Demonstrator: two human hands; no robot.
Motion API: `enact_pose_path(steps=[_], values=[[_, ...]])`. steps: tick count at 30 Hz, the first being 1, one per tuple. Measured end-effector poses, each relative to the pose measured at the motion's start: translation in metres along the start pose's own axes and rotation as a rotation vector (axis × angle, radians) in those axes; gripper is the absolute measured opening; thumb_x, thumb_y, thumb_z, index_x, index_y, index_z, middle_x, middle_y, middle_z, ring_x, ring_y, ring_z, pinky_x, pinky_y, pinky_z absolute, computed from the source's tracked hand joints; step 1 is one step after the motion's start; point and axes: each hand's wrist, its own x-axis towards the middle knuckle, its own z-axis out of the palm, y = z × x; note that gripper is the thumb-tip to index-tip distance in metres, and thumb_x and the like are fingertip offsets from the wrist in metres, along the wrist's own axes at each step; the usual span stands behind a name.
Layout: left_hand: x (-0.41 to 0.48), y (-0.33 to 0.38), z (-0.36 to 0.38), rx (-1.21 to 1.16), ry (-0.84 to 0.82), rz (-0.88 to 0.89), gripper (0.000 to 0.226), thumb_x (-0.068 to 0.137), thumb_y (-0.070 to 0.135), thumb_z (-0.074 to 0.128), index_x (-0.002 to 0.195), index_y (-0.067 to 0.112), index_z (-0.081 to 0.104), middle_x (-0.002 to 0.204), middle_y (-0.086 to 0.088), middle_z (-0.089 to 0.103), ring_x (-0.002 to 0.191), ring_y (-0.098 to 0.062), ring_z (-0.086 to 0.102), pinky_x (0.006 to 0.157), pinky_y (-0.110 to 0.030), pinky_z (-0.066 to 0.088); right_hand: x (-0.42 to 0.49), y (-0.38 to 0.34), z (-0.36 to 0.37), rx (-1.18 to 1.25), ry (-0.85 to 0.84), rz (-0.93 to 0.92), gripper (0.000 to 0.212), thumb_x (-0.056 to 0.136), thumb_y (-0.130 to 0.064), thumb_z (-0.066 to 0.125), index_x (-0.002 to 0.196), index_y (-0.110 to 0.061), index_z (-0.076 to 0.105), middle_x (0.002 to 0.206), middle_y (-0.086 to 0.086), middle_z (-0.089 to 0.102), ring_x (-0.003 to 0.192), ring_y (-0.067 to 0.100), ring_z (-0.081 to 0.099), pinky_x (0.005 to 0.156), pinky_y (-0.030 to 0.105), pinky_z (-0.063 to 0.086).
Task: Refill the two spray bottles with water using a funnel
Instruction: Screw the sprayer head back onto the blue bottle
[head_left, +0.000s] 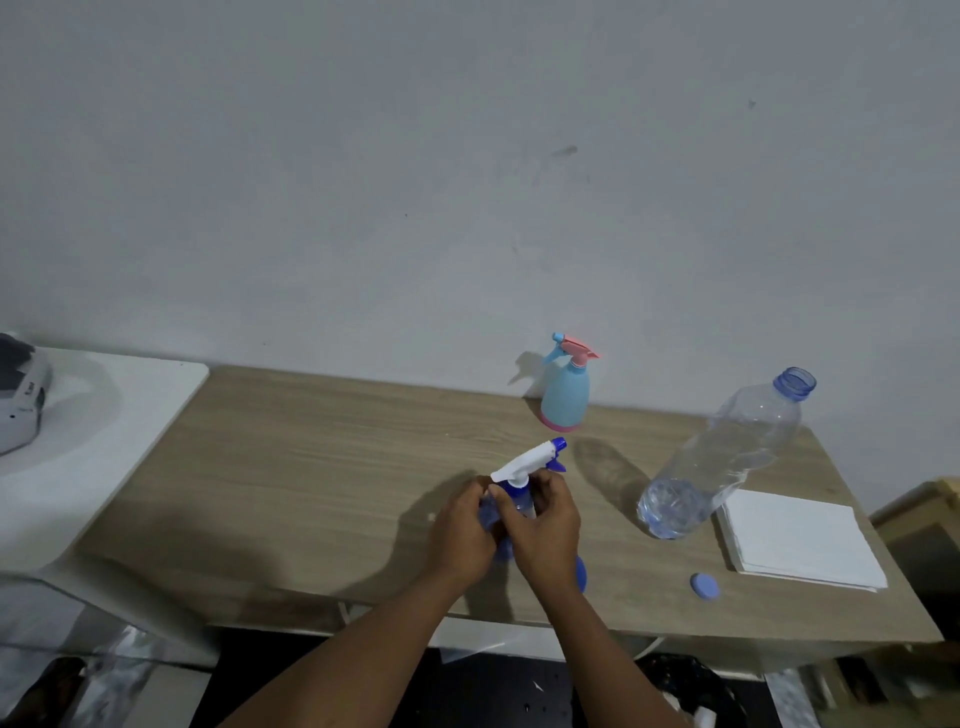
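A blue spray bottle with a white trigger head (524, 462) stands near the front middle of the wooden table (322, 467). My left hand (460, 535) grips its body. My right hand (545, 525) is wrapped around its neck just under the head. A light blue and pink spray bottle (566, 389) stands upright by the wall, head on. An uncapped clear water bottle (722, 457), partly filled, stands to the right. Its blue cap (705, 586) lies on the table. A blue shape (581, 574) shows behind my right wrist; I cannot tell what it is.
A stack of white paper napkins (800, 538) lies at the table's right end. A white surface (78, 441) with a grey and white device (18, 395) adjoins the table on the left. The wall rises directly behind.
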Motion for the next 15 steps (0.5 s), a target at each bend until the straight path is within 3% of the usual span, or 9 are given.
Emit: enact_pose_path(steps=[2, 5, 8, 11, 15], values=[[0.001, -0.001, 0.001, -0.029, 0.027, 0.006, 0.022, 0.077, 0.043, 0.056, 0.098, 0.048, 0.059, 0.092, 0.015, 0.07, 0.085, -0.004, 0.068, 0.08, -0.041, 0.058, -0.002, 0.005, -0.004, 0.003, -0.053, -0.036, 0.027, 0.087, -0.01, 0.074, 0.112, -0.019, 0.066, 0.101, -0.01, 0.073, 0.096, -0.001, 0.068, 0.077, 0.01, 0.051], [0.001, -0.002, 0.001, -0.01, 0.006, 0.021, 0.014, 0.084, 0.046, 0.059, 0.095, 0.054, 0.057, 0.094, 0.015, 0.068, 0.088, -0.003, 0.066, 0.082, -0.04, 0.058, -0.003, 0.006, -0.004, -0.02, -0.051, -0.041, 0.012, 0.093, -0.012, 0.067, 0.104, -0.018, 0.07, 0.085, -0.003, 0.074, 0.078, 0.003, 0.069, 0.068, 0.013, 0.05], [0.002, 0.0, 0.0, 0.035, 0.002, 0.028, 0.023, 0.088, 0.029, 0.066, 0.096, 0.048, 0.056, 0.094, 0.018, 0.066, 0.087, 0.0, 0.064, 0.08, -0.035, 0.057, -0.001, 0.005, 0.003, -0.001, 0.042, 0.007, 0.015, 0.089, -0.011, 0.072, 0.099, -0.021, 0.069, 0.085, -0.006, 0.074, 0.082, 0.003, 0.07, 0.073, 0.015, 0.052], [0.002, -0.002, 0.0, 0.035, 0.012, 0.015, 0.03, 0.088, 0.015, 0.066, 0.093, 0.043, 0.056, 0.091, 0.021, 0.065, 0.085, 0.005, 0.063, 0.079, -0.032, 0.057, 0.0, 0.006, 0.008, 0.058, 0.117, 0.081, 0.027, 0.079, -0.009, 0.081, 0.096, -0.022, 0.064, 0.092, -0.007, 0.073, 0.089, 0.006, 0.071, 0.083, 0.027, 0.057], [0.002, -0.004, 0.001, -0.052, -0.017, -0.024, 0.023, 0.093, 0.022, 0.063, 0.094, 0.045, 0.06, 0.094, 0.016, 0.069, 0.089, -0.003, 0.067, 0.081, -0.041, 0.06, -0.005, 0.007, 0.003, 0.047, 0.039, 0.036, 0.036, 0.083, -0.013, 0.079, 0.116, -0.021, 0.065, 0.106, -0.011, 0.073, 0.101, 0.001, 0.068, 0.085, 0.014, 0.053]])
